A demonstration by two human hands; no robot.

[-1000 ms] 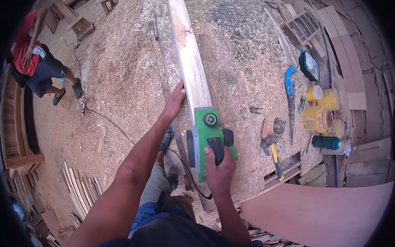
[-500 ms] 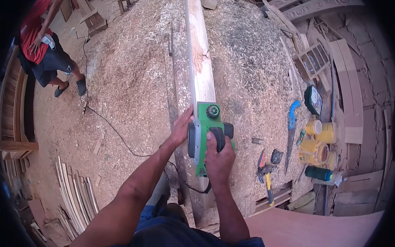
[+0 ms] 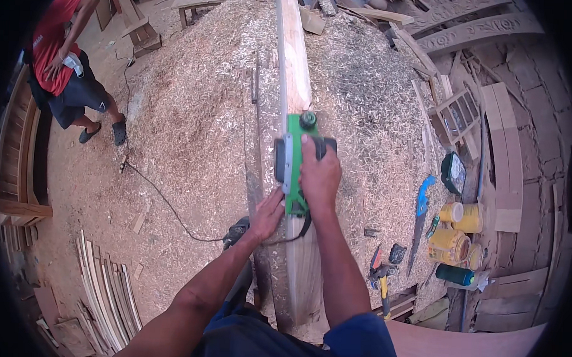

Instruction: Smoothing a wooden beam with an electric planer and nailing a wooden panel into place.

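My right hand (image 3: 322,180) is wrapped round the black handle of a green electric planer (image 3: 295,155), which rests on top of a long pale timber beam (image 3: 294,59). Ahead of me the beam runs away toward the top of the picture, and its near end lies between my forearms. Just behind the planer, my left hand (image 3: 267,217) rests along the beam's left edge with its fingers stretched out. A black cord (image 3: 171,209) trails from the tool's rear off to the left. The planer's underside is hidden against the wood.
Wood shavings cover the ground. At right lie a blue-handled handsaw (image 3: 421,208), a yellow-handled hammer (image 3: 384,289), yellow containers (image 3: 449,244) and a dark green bottle (image 3: 454,274). Thin wood strips (image 3: 103,285) lie at lower left. A person in a red shirt (image 3: 56,38) stands far left.
The planer and my right hand have moved forward along the beam. My left hand now sits behind the tool, lower in the view, rather than beside its front. The whole view has shifted slightly.
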